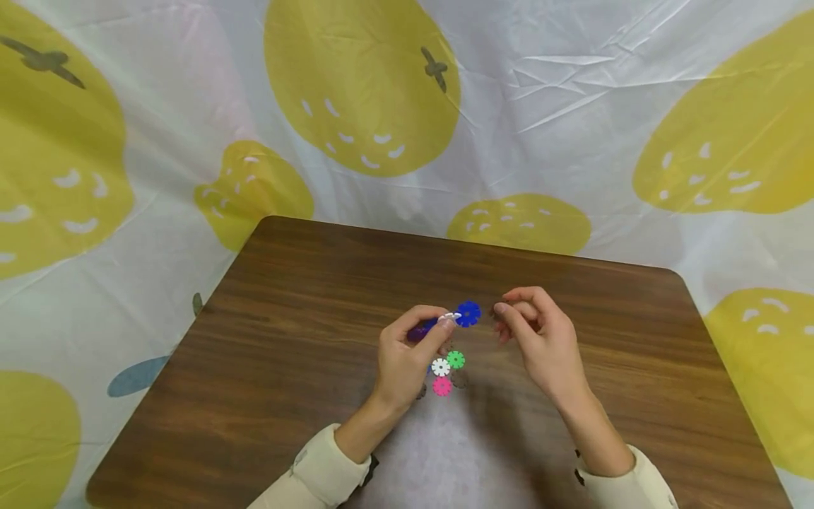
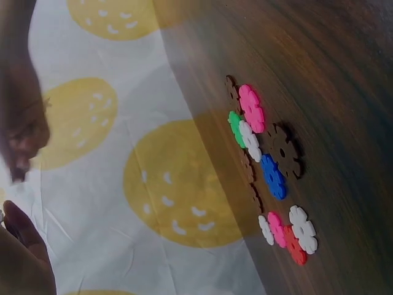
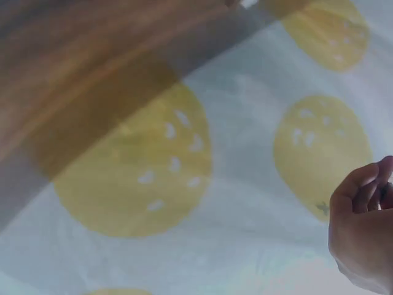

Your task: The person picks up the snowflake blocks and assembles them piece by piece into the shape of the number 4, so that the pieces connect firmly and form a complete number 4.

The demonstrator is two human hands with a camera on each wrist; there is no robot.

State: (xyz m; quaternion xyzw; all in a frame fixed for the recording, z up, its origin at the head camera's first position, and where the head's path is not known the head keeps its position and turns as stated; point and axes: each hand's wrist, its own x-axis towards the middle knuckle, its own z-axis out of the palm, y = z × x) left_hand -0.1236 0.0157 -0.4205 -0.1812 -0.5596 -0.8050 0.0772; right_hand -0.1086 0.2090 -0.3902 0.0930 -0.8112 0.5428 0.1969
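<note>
Above the middle of the wooden table (image 1: 286, 318), my left hand (image 1: 445, 322) pinches a small chain of joined snowflake discs: a purple disc (image 1: 420, 331), a white disc (image 1: 450, 317) and a blue disc (image 1: 468, 313) at the free end. My right hand (image 1: 499, 311) hovers just right of the blue disc with curled fingers and thumb and forefinger close together; whether they pinch anything is unclear. Below the hands lie loose discs: a green one (image 1: 455, 360), a white one (image 1: 440, 367) and a pink one (image 1: 441, 386). The left wrist view shows these loose discs (image 2: 252, 107) with brown ones (image 2: 285, 150).
A white cloth with large yellow fruit prints (image 1: 572, 106) covers the floor round the table. A second small cluster of white, pink and red discs (image 2: 288, 230) lies on the wood. Rounded table corners are at the far left and far right.
</note>
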